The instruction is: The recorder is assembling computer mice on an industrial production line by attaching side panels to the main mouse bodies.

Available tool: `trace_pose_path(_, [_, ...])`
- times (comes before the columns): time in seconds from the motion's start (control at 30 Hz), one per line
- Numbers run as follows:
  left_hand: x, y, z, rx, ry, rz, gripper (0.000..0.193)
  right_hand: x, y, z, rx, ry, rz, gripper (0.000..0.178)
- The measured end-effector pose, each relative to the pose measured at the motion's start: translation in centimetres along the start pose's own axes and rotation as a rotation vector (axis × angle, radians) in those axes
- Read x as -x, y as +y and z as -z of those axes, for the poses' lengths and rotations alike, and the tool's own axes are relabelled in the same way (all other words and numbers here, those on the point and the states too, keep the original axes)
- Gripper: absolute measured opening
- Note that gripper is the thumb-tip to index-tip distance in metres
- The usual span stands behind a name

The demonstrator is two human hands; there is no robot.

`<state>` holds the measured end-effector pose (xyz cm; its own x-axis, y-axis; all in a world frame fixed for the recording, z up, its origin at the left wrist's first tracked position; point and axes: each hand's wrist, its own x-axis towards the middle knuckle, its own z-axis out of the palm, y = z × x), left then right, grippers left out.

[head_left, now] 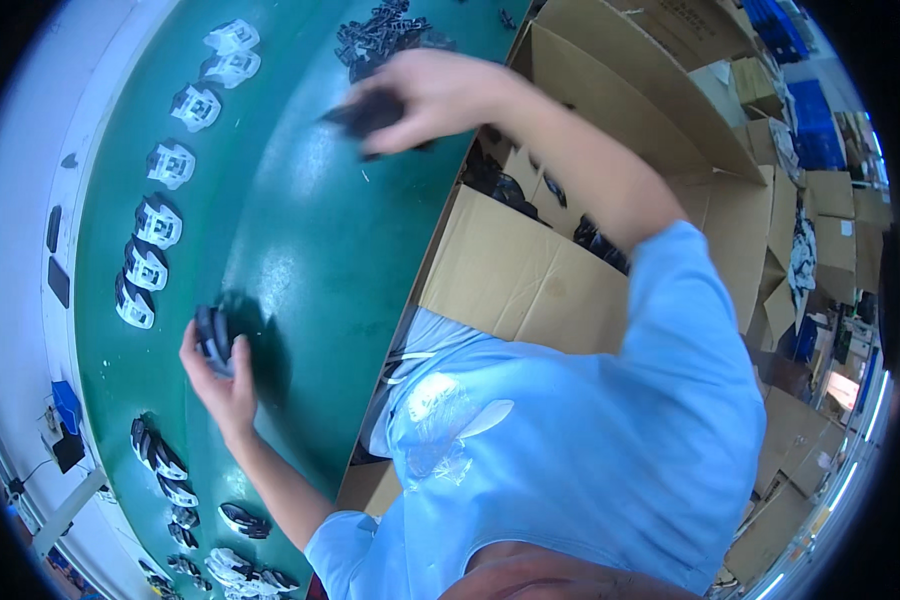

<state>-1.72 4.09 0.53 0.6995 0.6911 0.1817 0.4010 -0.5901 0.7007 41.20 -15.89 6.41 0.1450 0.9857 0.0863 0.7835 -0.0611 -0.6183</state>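
My left hand (225,385) grips a dark grey curved plastic shell (214,338) between thumb and fingers, just over the green table (310,330). Higher up, near the table's right edge, my right hand (425,100) is closed around a black plastic part (370,112); motion blurs both, so its exact kind does not show. Close behind that hand lies a pile of small black parts (385,32). To the left of my hands, several white-and-black plastic shells (172,164) stand in a curved row along the table's far side.
More dark and white shells (245,572) sit at the lower left of the table. An open cardboard box (530,265) with black parts (505,185) inside adjoins the table's right edge, under my right forearm. Stacked cartons (830,235) and blue bins (815,125) stand farther right.
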Motion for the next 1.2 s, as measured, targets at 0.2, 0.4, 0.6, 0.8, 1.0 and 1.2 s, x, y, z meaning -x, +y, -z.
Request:
trace_pose_path(0.2, [-0.8,2.7,-3.3,-0.412,-0.039,-0.278,0.067,-9.9,-1.9,-7.2,0.281,-0.120,-0.018,0.055])
trace_pose_path(0.4, [-0.1,1.3,-4.5,-0.373,0.068,-0.265,0.072,-8.0,-0.2,-8.5,0.576,0.195,0.268,0.079])
trace_pose_path(0.6, [-0.6,1.7,-5.0,-0.399,0.154,-0.247,0.077,-1.1,4.4,-1.8,0.271,0.303,0.092,0.046])
trace_pose_path(0.8, [0.2,1.4,-3.7,-0.526,0.200,-0.151,0.075,1.6,13.0,1.4,0.397,0.612,-0.413,0.031])
trace_pose_path(1.0, [-1.5,2.3,0.1,-0.390,-0.077,-0.282,0.060,1.9,13.4,3.8,0.312,0.310,-0.326,0.034])
trace_pose_path(1.2, [-2.8,3.4,3.8,-0.492,-0.204,-0.295,0.084,2.4,4.9,2.9,-0.308,0.560,-0.190,0.019])
